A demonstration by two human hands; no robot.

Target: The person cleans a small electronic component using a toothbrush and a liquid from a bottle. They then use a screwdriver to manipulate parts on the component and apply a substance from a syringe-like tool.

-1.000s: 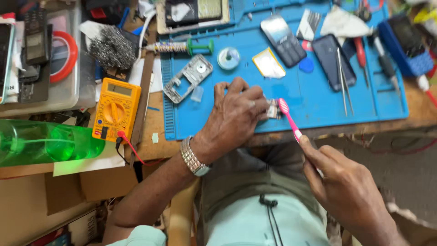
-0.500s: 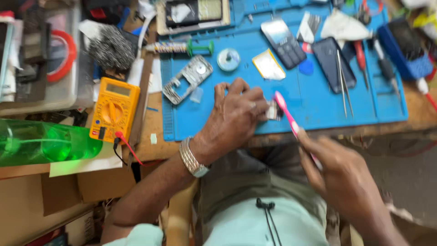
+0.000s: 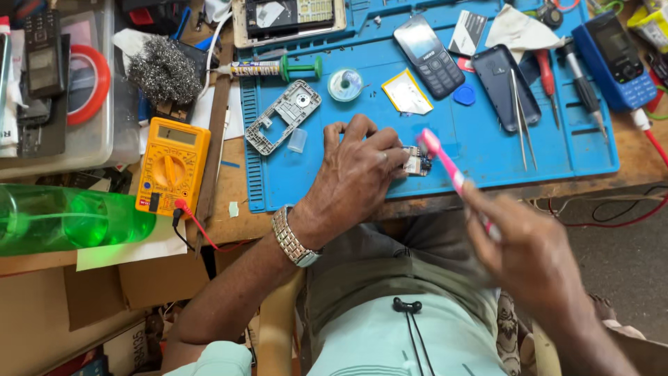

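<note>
- Pink toothbrush (image 3: 445, 163), gripped in the closed fingers of the right hand (image 3: 536, 254), has its head touching the small circuit board (image 3: 416, 163); hard scrubbing could, I judge, knock off tiny parts.
- Left hand (image 3: 358, 177) pinches that board at the near edge of the blue mat (image 3: 487, 150); a loose pinch could drop it off the bench.
- Most of the board hides behind the left fingers, and the right hand is blurred.
</note>
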